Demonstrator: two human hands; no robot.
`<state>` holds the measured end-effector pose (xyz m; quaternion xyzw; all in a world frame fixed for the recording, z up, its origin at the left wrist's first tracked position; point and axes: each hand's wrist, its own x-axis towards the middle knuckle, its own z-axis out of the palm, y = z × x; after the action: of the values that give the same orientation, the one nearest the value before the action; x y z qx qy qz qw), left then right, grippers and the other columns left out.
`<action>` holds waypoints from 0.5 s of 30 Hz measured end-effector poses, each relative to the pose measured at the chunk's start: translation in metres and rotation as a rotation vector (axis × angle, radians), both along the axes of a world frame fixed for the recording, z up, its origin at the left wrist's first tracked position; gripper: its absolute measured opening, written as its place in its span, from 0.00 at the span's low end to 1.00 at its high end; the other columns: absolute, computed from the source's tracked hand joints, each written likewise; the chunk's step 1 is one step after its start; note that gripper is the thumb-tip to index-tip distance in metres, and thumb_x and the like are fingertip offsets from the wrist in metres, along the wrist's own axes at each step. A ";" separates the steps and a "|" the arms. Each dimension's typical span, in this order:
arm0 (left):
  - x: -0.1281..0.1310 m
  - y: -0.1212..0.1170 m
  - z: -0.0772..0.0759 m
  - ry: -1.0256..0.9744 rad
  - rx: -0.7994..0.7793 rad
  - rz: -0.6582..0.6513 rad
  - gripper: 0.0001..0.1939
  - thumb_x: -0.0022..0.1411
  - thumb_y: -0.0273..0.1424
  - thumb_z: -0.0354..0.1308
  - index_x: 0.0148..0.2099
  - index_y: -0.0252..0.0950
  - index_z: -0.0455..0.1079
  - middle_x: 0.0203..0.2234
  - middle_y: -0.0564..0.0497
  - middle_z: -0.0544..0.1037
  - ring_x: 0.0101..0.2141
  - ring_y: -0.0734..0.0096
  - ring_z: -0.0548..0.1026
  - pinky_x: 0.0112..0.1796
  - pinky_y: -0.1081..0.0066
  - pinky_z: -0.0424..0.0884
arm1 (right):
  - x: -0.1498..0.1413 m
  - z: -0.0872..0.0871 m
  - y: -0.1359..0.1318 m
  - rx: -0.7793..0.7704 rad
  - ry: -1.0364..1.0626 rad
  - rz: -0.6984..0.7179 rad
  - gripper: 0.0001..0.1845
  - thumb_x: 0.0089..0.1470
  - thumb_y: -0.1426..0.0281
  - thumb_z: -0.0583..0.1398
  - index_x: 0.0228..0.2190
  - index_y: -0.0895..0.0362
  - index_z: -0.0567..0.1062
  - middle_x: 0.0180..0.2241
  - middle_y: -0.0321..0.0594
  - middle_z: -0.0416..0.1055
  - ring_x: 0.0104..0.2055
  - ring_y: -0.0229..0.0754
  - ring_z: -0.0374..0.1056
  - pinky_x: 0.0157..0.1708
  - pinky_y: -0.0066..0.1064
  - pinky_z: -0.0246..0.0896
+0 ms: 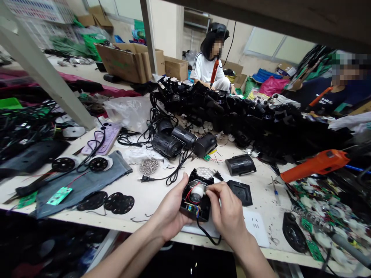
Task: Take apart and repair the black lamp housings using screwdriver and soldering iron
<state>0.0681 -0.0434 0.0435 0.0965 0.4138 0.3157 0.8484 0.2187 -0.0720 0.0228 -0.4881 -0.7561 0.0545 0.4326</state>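
Inside the black housing [205,211] (open-topped), a white cylinder [198,191] and red wires [188,194].

Left fingers [182,186] hold open black housing [205,213]; right fingers [214,205] beside white part [198,191] inside.

The left hand [169,212] and the right hand [230,208] are both bare. Their fingers [218,189] look slim, narrowing toward the tips; the nails are too small to make out clearly. Just behind the right fingers, the knuckles make softly rounded bumps. Farther back from the fingers come narrow wrists, then slender forearms [127,245], bare as well and broader farther from the fingers, the left showing a longer stretch than the right.
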 end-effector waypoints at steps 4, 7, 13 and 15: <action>0.000 0.001 -0.001 -0.033 -0.002 -0.016 0.32 0.64 0.55 0.47 0.49 0.31 0.71 0.26 0.45 0.79 0.21 0.66 0.73 0.28 0.64 0.73 | 0.000 0.001 0.001 0.014 -0.007 0.004 0.08 0.63 0.79 0.51 0.36 0.56 0.67 0.30 0.38 0.67 0.30 0.38 0.66 0.31 0.29 0.64; 0.000 0.001 0.000 -0.024 -0.021 -0.021 0.32 0.64 0.56 0.46 0.47 0.31 0.72 0.26 0.45 0.79 0.21 0.66 0.74 0.27 0.65 0.73 | 0.001 0.002 0.002 0.044 -0.040 0.010 0.08 0.63 0.79 0.51 0.38 0.56 0.67 0.30 0.39 0.67 0.31 0.38 0.66 0.31 0.29 0.64; 0.000 0.003 0.008 0.020 -0.075 -0.026 0.29 0.66 0.53 0.45 0.37 0.31 0.72 0.22 0.47 0.77 0.20 0.66 0.73 0.24 0.68 0.71 | 0.000 0.003 0.002 0.042 -0.007 0.011 0.09 0.62 0.79 0.51 0.40 0.56 0.67 0.31 0.40 0.67 0.32 0.40 0.67 0.32 0.30 0.66; 0.000 0.003 0.011 0.041 -0.102 -0.017 0.28 0.67 0.53 0.45 0.36 0.32 0.71 0.21 0.47 0.77 0.20 0.66 0.73 0.24 0.68 0.71 | 0.000 0.004 0.001 0.034 -0.005 0.016 0.10 0.62 0.80 0.51 0.42 0.56 0.67 0.32 0.40 0.68 0.33 0.40 0.68 0.33 0.30 0.66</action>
<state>0.0680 -0.0402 0.0541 0.0631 0.4459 0.2848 0.8462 0.2183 -0.0708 0.0272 -0.4749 -0.7618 0.0437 0.4385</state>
